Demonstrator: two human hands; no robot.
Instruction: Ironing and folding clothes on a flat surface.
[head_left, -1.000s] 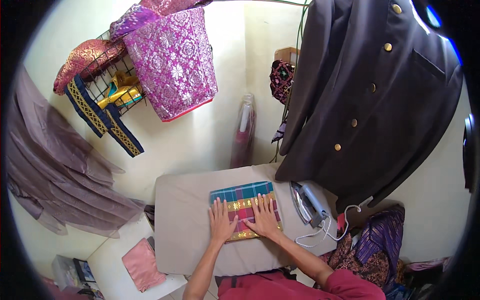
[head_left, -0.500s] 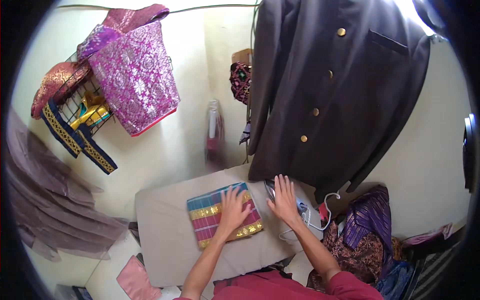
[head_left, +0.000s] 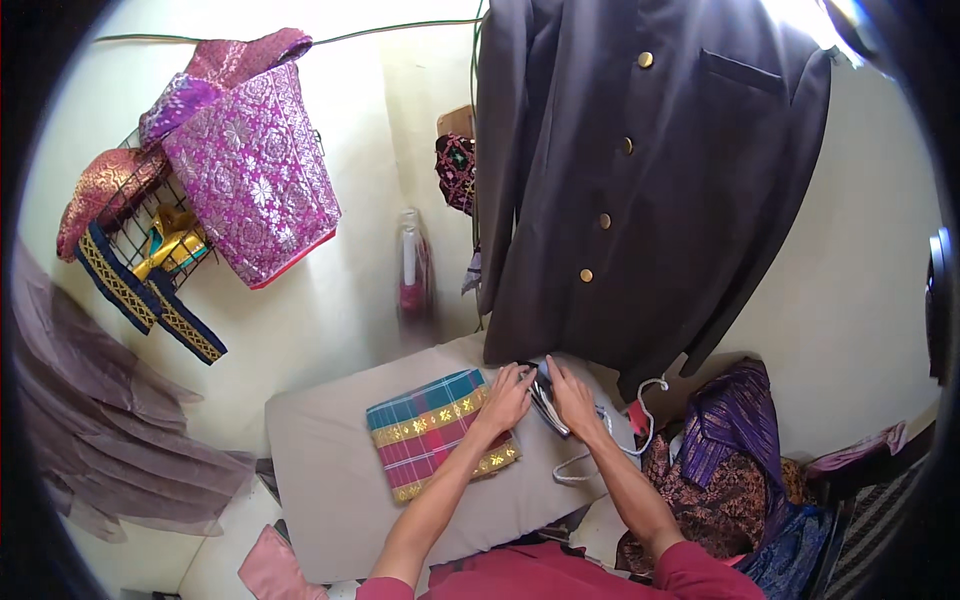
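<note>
1. Folded plaid cloth (head_left: 440,432) with gold bands lies flat in the middle of the grey padded worktop (head_left: 330,470), well apart from the wire rack of pink and gold fabrics (head_left: 180,200) hanging on the wall at far left.
2. Left hand (head_left: 506,398) rests palm-down on the cloth's right edge, fingers spread and pressing it flat.
3. Right hand (head_left: 572,396) reaches just beside it and closes over the iron (head_left: 545,400) at the worktop's right end; how firmly it grips, I cannot tell.
4. The iron's white cord (head_left: 610,455) loops off the edge, under the dark jacket (head_left: 640,180).
5. The step looks like picking up the iron; next it probably needs lifting onto the cloth, clear of the left fingers.
</note>
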